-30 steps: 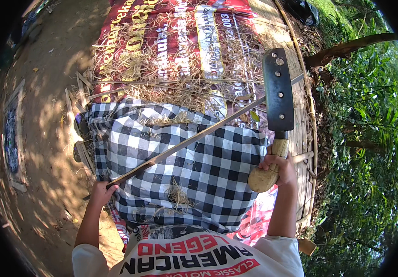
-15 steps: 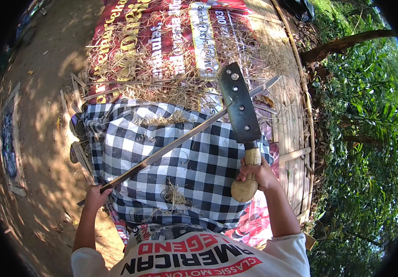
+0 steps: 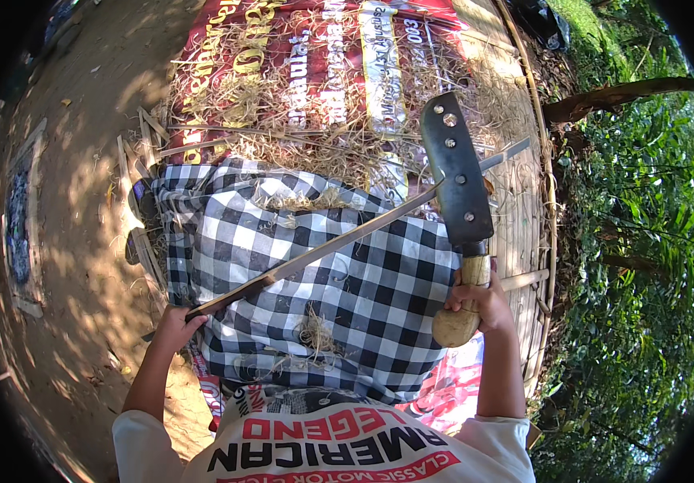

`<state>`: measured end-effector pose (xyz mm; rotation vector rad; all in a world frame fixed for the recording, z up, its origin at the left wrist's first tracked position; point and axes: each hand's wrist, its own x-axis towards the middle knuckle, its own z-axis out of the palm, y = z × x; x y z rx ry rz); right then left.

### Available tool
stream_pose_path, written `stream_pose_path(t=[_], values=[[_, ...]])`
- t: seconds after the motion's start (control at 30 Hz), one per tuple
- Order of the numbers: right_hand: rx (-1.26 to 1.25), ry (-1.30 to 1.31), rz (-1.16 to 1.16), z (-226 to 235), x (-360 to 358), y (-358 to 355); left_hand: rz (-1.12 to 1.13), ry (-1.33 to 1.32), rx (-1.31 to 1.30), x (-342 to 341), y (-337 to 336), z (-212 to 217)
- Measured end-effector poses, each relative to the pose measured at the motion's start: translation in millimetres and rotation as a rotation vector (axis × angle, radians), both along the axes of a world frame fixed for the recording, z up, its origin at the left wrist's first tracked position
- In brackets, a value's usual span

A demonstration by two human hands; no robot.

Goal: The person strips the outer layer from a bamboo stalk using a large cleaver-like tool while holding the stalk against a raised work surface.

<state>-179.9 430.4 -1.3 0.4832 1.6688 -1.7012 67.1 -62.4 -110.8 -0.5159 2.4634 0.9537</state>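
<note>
Between and beyond left hand [image 3: 173,328] and right hand [image 3: 485,304]: thin strip [image 3: 347,236], slanting over checkered cloth [image 3: 379,310], clamped near end in left; broad knife [image 3: 466,197], clasped in right, set across strip, crossing now farther from left than before, suggesting outward stroke.

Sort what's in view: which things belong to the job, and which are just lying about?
Apparently in use:
bamboo-like strip, in the left hand
wood-handled knife, in the right hand
checked cloth, spread over the lap

Apparently just lying about:
curly shavings on the red banner
loose sticks, left of the cloth
</note>
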Motion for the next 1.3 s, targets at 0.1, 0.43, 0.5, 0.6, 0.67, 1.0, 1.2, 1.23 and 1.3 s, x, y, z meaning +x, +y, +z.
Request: stream_pose_path(t=[0.1,0.43,0.5,0.6,0.67,1.0,1.2,1.23,1.3], values=[[-0.114,0.021,-0.183,-3,9,-24,-0.017,0.049,-0.026,7,0,-8],[-0.118,-0.001,-0.152,-1,12,-24,-0.027,0.029,0.013,11,-6,-17],[-0.016,-0.14,0.1,-5,37,-46,-0.028,0.066,-0.038,15,-10,-18],[-0.024,-0.197,0.073,-13,42,-39,-0.035,0.038,0.066,14,-24,-2],[-0.008,-0.096,0.04,1,24,-39,-0.001,0.005,0.045,14,-12,-12],[-0.008,-0.1,0.173,-12,45,-52,0.018,-0.066,0.089,9,-11,-1],[-0.044,-0.057,-0.036,-11,52,-61,-0.005,0.042,-0.024,19,-2,-21],[-0.016,-0.116,0.072,-21,76,-69,0.031,0.025,0.056,14,-5,-8],[0.005,-0.139,0.203,-22,79,-76,0.088,0.058,0.192,22,-10,0]])
